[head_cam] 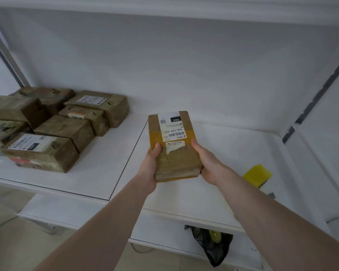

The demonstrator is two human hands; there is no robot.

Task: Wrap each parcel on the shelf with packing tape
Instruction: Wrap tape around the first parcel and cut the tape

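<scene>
Grip: left hand (148,169), right hand (209,165) | parcel (174,141) clasped between, near end

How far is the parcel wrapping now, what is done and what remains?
Done, it seems: the taped parcels piled at the shelf's left. In hand: one parcel, held by left hand and right hand. Left: no unwrapped parcels visible.

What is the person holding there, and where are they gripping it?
A labelled cardboard parcel, gripped at its near end: left hand on the left side, right hand on the right.
</scene>
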